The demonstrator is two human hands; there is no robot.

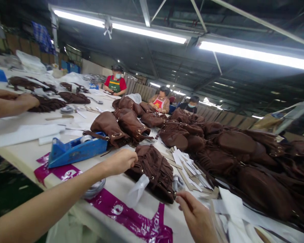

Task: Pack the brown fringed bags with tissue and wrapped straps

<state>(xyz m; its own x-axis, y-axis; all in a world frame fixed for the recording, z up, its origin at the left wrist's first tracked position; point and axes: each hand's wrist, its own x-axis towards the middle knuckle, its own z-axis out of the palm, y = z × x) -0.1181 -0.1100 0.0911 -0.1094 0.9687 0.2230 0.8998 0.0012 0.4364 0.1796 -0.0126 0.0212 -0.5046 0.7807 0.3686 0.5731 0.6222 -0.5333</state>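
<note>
Head view, left to right: blue tape dispenser [76, 150], then my left hand [123, 160] curled narrow at the fringed bag [154, 165], can't tell what it grips. Bag's on the tabletop [116, 185] between both hands, right hand [197, 216] pinching its corner; uneven pulling could skew it into the paper strips [190, 168].
</note>
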